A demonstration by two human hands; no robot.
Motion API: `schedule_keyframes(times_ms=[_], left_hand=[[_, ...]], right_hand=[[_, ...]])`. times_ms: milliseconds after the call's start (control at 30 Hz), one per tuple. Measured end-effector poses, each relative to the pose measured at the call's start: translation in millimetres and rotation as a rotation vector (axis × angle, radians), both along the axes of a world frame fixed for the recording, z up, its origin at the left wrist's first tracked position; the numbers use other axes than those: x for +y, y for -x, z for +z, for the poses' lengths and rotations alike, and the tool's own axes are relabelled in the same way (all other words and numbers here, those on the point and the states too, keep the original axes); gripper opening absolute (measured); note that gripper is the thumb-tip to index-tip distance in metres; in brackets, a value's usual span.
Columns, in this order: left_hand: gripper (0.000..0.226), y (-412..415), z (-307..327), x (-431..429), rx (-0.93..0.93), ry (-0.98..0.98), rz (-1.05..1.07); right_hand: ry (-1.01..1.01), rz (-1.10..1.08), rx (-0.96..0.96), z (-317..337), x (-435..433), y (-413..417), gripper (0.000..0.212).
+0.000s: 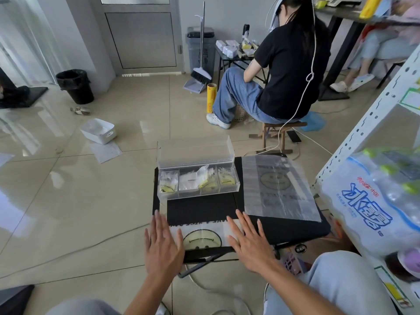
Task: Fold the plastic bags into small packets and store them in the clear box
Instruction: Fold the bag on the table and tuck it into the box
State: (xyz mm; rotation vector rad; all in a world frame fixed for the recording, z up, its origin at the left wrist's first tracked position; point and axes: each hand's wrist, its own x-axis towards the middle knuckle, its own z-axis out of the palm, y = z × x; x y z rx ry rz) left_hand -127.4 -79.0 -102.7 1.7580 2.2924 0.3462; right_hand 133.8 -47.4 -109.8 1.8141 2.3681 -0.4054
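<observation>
Two palms down at lower centre of frame: left hand (162, 244) and right hand (247, 242), fingers straight and spread, grasping nothing, pressing the left and right ends of a smiley-printed plastic bag (202, 238) on the near edge of the black counter (200, 210). Just above, centre frame, clear box (197, 193), lid (195, 153) up, folded packets (226, 178) in its compartments. Right of the box, second bag (279, 189) lying flat.

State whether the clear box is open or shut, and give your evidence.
Open. The lid of the clear box stands raised behind it; folded packets lie uncovered in its compartments.
</observation>
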Motion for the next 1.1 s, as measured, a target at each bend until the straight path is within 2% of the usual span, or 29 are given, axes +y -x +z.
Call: schedule_keyframes(times_ms=[67,133,267,367,467,600,700,833,933,1033,1100], left_hand=[[0.069,-20.1,-3.6,0.3,-0.030,-0.077,-0.236],[0.067,-30.3,-20.3,-5.7,0.038,-0.016,-0.384],[0.070,-17.7,-41.6,-14.3,0.064,0.114,-0.279],[0.081,-19.6,-38.3,-13.6,0.007,0.031,-0.310],[0.071,-30.7,-16.8,-17.6,0.008,0.007,-0.288],[0.069,-56.6,-20.3,-25.3,-0.017,-0.033,-0.407],[0.072,-61.6,-26.0,-26.1,-0.037,-0.034,-0.391],[0.074,-59.8,-20.5,-22.2,-0.134,-0.031,-0.372],[0.075,-60.9,-22.3,-21.2,-0.085,0.005,-0.359],[0.071,-63.2,-21.3,-22.2,-0.005,0.006,-0.313],[0.072,-65.3,-20.2,-22.5,-0.002,0.026,-0.305]], right_hand=[[0.014,-0.003,0.018,1.4,2.3,2.0,0.061],[0.019,0.004,0.028,4.3,5.0,0.2,0.067],[0.070,0.004,0.061,10.5,8.5,0.6,0.060],[0.071,-0.114,0.202,18.3,12.9,11.2,0.064],[0.026,-0.204,0.211,26.7,23.5,20.2,0.071],[0.079,-0.255,0.194,33.3,36.3,19.9,0.053],[0.166,-0.311,0.208,42.3,42.8,14.7,0.046],[0.270,-0.460,0.402,51.2,50.1,5.7,0.046],[0.311,-0.561,0.597,58.4,53.2,2.0,0.030],[0.346,-0.599,0.640,65.6,55.9,0.8,0.019],[0.397,-0.619,0.687,75.2,59.5,5.0,0.022]])
